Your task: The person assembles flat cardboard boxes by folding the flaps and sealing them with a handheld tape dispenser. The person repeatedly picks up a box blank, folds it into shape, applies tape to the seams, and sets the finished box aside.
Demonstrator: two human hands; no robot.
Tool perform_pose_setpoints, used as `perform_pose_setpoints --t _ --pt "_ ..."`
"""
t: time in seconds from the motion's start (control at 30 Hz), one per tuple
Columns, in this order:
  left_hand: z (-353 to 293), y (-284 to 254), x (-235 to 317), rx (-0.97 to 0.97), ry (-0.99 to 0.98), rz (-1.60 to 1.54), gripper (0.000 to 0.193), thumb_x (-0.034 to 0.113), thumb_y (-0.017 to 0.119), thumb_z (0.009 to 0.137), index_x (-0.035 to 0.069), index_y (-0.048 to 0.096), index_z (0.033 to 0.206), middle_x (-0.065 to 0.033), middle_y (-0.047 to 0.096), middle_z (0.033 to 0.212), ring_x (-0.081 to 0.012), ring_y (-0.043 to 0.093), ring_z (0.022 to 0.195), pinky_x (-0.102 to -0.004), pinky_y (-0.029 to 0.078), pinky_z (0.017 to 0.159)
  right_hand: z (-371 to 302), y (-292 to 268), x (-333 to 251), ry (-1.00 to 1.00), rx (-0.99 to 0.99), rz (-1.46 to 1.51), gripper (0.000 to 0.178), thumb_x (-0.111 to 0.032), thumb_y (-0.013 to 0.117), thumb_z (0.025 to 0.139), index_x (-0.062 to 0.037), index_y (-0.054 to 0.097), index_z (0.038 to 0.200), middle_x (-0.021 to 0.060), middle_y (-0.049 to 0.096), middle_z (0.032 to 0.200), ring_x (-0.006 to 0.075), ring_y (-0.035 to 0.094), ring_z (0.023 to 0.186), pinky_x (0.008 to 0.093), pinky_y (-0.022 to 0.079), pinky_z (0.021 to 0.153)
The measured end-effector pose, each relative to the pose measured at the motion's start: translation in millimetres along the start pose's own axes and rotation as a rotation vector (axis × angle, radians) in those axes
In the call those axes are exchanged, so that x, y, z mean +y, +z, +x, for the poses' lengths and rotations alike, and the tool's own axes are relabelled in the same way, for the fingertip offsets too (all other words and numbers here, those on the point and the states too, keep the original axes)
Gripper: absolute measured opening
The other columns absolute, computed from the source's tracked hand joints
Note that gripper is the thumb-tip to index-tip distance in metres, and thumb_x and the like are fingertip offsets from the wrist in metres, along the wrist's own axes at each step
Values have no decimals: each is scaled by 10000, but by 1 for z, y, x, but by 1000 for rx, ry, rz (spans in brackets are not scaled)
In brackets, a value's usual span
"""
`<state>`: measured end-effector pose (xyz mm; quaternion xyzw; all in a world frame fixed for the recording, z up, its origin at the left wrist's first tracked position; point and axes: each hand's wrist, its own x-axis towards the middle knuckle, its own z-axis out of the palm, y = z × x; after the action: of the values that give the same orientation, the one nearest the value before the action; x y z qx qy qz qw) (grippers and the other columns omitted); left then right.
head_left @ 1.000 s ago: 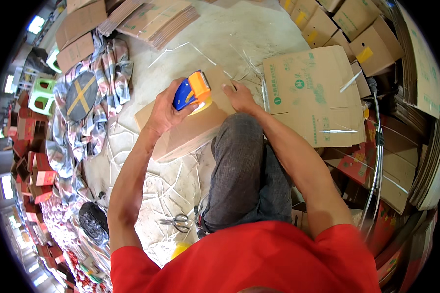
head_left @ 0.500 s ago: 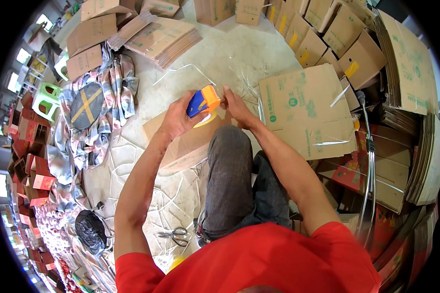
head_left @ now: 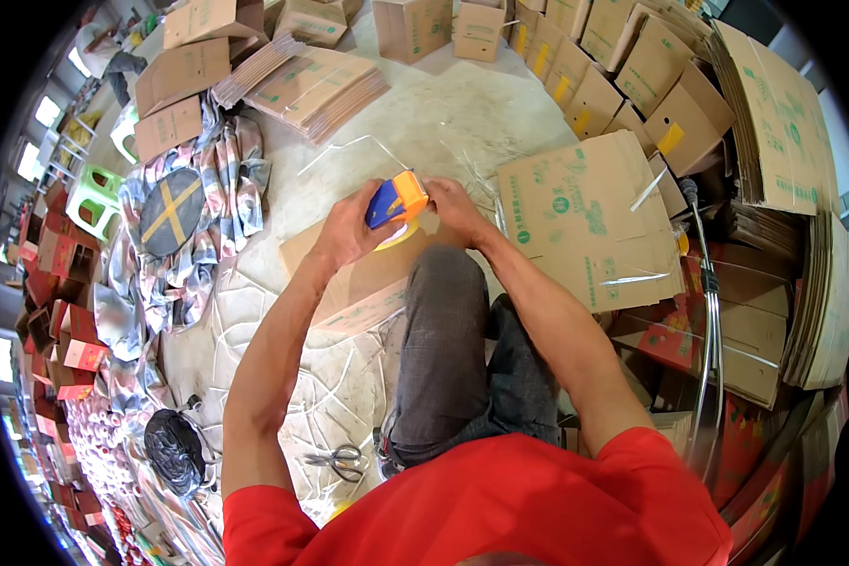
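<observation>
The left hand (head_left: 347, 231) is clasping a tape dispenser (head_left: 398, 199) over a cardboard box (head_left: 363, 281), while the right hand (head_left: 457, 212) is hovering beside its front (whether pinching anything, I cannot tell).

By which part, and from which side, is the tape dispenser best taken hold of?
Grip the tape dispenser by its blue body, from the left, as the left hand does. That side seems best: the orange end faces right, near the right hand, and the yellow-and-white roll shows below.
</observation>
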<state>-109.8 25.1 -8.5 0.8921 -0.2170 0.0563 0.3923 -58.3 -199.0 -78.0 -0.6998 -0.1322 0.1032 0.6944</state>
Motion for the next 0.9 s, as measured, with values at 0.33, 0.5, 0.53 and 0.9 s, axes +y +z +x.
perform_pose_setpoints --t 0.33,0.5,0.53,0.9 --pt "5 0 -1 -21 -48 72 670 323 828 850 76 536 1401 -237 710 1123 -456 699 994 -489 567 843 -1 -3 1 90 -13 11 385 -345 510 1066 -64 571 809 -35 521 747 80 463 701 285 391 650" --pt "7 7 -2 -56 10 212 799 311 805 866 236 443 1574 -206 664 1017 -426 683 845 -488 570 766 6 -7 18 103 42 53 301 -244 524 1086 -56 588 859 -69 519 773 43 465 735 266 413 669" --pt "5 3 0 -113 -8 280 819 306 800 869 274 424 1596 -197 650 984 -417 675 810 -485 570 747 2 -8 3 142 7 36 288 -236 523 1089 -51 608 886 -67 531 789 41 475 755 261 423 684" --pt "32 -20 25 -468 -2 545 739 239 749 879 302 462 1557 -186 628 905 -375 674 729 -464 572 667 18 -192 88 289 145 -102 398 -352 563 1071 -65 533 797 -62 430 761 66 377 736 293 340 632"
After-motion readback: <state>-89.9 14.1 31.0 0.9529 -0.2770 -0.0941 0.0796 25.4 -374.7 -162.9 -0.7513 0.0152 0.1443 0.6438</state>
